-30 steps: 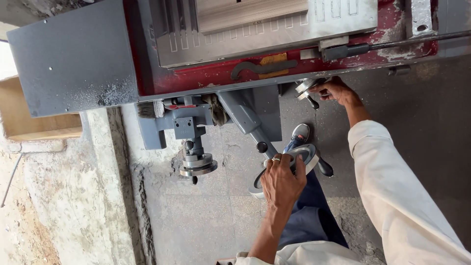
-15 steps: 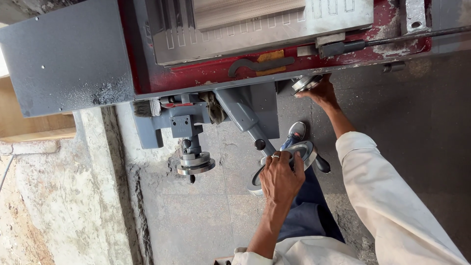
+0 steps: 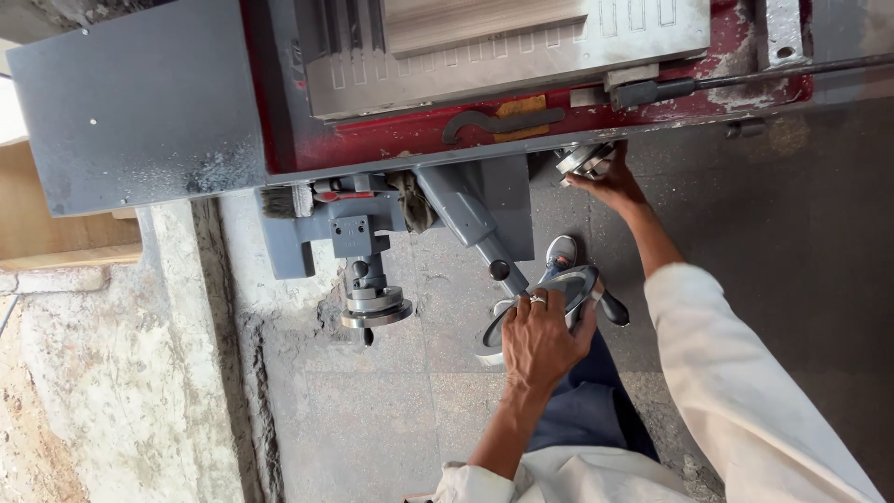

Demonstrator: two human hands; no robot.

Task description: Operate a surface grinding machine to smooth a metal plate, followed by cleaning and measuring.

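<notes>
Hands first. My left hand (image 3: 540, 340) is closed over the rim of a handwheel (image 3: 559, 298), fingers wrapped across its upper edge; a ring shows on one finger. The wheel stands tilted at the end of a grey slanted shaft (image 3: 470, 224) coming down from the machine's underside. A black grip (image 3: 610, 307) juts from the wheel's right side, just beside my fingertips and not held. A small black knob (image 3: 499, 270) sits on the shaft just above the wheel.

My right hand (image 3: 610, 182) is reached up under the table (image 3: 521, 84) edge, fingers curled on a smaller metal knob (image 3: 585, 160). How firmly it is gripped I cannot tell; the knob is partly hidden by the fingers.

To the left of the shaft hangs a second, lower handwheel (image 3: 374, 307) on a grey bracket (image 3: 354, 233), well apart from both hands and untouched.

Above, the table carries a red trough, a slotted grey plate and a wooden block (image 3: 484, 20). A wrench (image 3: 498, 121) lies in the trough. A grey panel (image 3: 130, 112) extends left.

Below, my shoe (image 3: 561, 251) stands on the stone floor (image 3: 372, 410).
</notes>
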